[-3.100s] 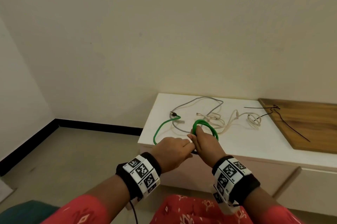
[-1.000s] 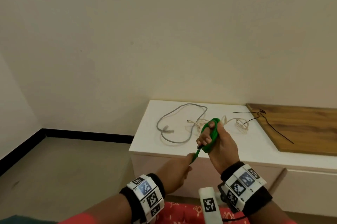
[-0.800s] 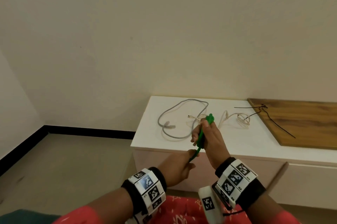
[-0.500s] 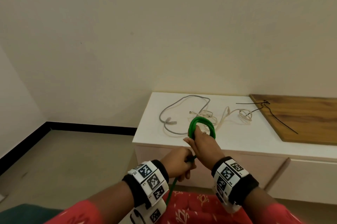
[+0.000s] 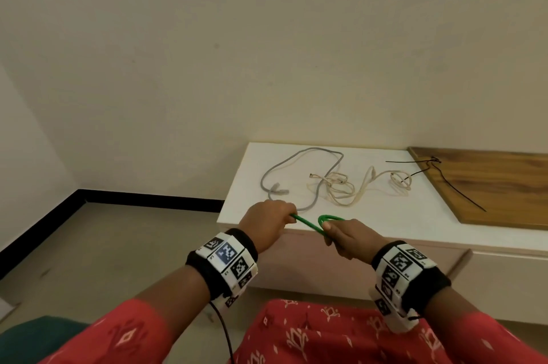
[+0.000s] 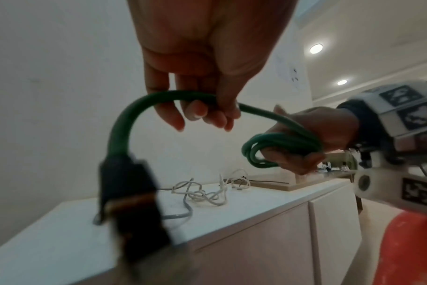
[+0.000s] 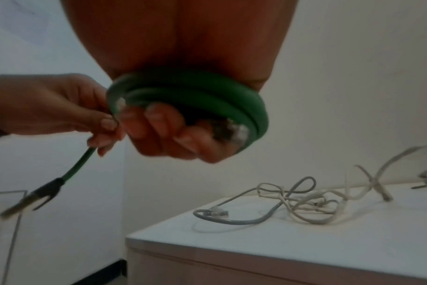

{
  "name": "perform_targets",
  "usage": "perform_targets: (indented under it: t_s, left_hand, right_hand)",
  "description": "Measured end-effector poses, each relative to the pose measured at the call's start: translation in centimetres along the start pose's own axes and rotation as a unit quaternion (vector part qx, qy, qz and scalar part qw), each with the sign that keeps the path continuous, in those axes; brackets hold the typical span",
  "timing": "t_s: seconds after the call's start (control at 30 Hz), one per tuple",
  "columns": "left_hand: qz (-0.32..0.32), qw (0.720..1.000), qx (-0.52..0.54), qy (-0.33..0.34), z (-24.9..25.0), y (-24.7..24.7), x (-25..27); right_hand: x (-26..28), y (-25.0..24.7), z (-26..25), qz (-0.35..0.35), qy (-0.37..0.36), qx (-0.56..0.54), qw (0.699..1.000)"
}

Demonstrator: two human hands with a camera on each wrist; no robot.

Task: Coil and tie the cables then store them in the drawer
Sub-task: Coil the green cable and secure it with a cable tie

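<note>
My right hand (image 5: 341,233) grips a coil of green cable (image 5: 329,219) wound round its fingers (image 7: 159,125), just in front of the white cabinet's near edge. My left hand (image 5: 267,218) pinches the cable's free tail (image 5: 305,223) and holds it taut to the left; the dark plug (image 6: 129,202) hangs below that hand. The coil (image 6: 280,146) also shows in the left wrist view, and the coil (image 7: 195,98) in the right wrist view. A grey cable (image 5: 299,177) and a cream cable (image 5: 355,188) lie loose on the cabinet top.
The white cabinet top (image 5: 400,218) has drawer fronts (image 5: 504,274) below it. A wooden board (image 5: 489,185) lies at its right end with black cable ties (image 5: 444,177) across its edge. The floor (image 5: 118,245) is to the left, with a wall behind.
My left hand has risen from below the right hand to the left of it, pulling the green tail taut. The right hand turned, so the coil now lies flatter.
</note>
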State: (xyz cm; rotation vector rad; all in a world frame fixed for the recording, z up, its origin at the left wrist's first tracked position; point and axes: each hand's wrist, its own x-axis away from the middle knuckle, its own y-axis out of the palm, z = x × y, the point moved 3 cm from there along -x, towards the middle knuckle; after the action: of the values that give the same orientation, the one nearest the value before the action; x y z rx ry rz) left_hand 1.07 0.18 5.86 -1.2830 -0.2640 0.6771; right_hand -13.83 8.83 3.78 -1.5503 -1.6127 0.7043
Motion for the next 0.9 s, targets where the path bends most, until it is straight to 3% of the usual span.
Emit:
perform_targets:
  t_s: [0.07,0.17,0.3,0.43,0.6,0.7,0.77,0.8,0.9]
  left_hand:
    - [0.035,0.997,0.063,-0.002,-0.2,-0.2,0.0]
    - [0.074,0.984,0.163,0.003,-0.6,-0.3,0.0]
    - [0.082,0.963,0.257,-0.026,-1.1,0.1,0.2]
    - [0.022,0.939,0.34,-0.052,-0.5,1.1,0.6]
    - [0.014,0.922,0.386,-0.032,1.7,2.3,1.1]
    - [0.036,0.911,0.411,-0.028,2.0,2.6,1.2]
    - [0.051,0.903,0.426,-0.027,2.2,2.5,1.1]
    - [0.06,0.896,0.439,-0.029,2.4,2.3,1.1]
    - [0.078,0.858,0.506,-0.048,3.2,2.0,1.3]
  right_hand:
    - [0.2,-0.3,-0.4,0.0,-0.003,-0.131,0.991]
    - [0.3,-0.5,-1.1,-0.014,-0.018,-0.31,0.95]
    - [0.6,-1.3,-1.8,-0.034,-0.071,-0.51,0.856]
    - [0.7,-1.7,-2.1,-0.056,-0.108,-0.647,0.753]
    - [0.4,-1.8,-2.5,-0.053,-0.141,-0.752,0.641]
    - [0.2,-1.6,-2.9,-0.099,-0.174,-0.797,0.57]
    - [-0.1,-1.4,-3.0,-0.093,-0.169,-0.811,0.553]
    - [-0.2,-1.2,-3.1,-0.091,-0.169,-0.816,0.545]
    - [-0.5,-0.7,-3.9,-0.137,-0.215,-0.845,0.471]
